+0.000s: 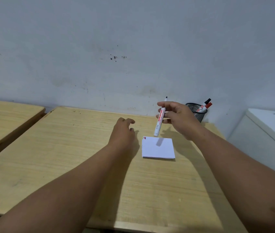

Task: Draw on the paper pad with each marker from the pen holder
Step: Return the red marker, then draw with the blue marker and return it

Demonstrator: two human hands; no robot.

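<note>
A white paper pad (158,147) lies flat on the wooden table (76,148), right of centre. Just above its far edge my right hand (178,117) holds a white marker (160,121) with red lettering, uncapped, its black tip pointing up and its rear end hanging over the pad. My left hand (122,132) rests on the table to the left of the pad, fingers loosely curled; whether it holds a cap is hidden. At the back right stands a black mesh pen holder (198,111) with two markers (206,105) in it, one black-capped, one red-capped.
A grey wall runs directly behind the table. A second wooden table (7,118) stands to the left across a narrow gap. A white cabinet or appliance (266,132) sits close to the table's right side, behind the pen holder.
</note>
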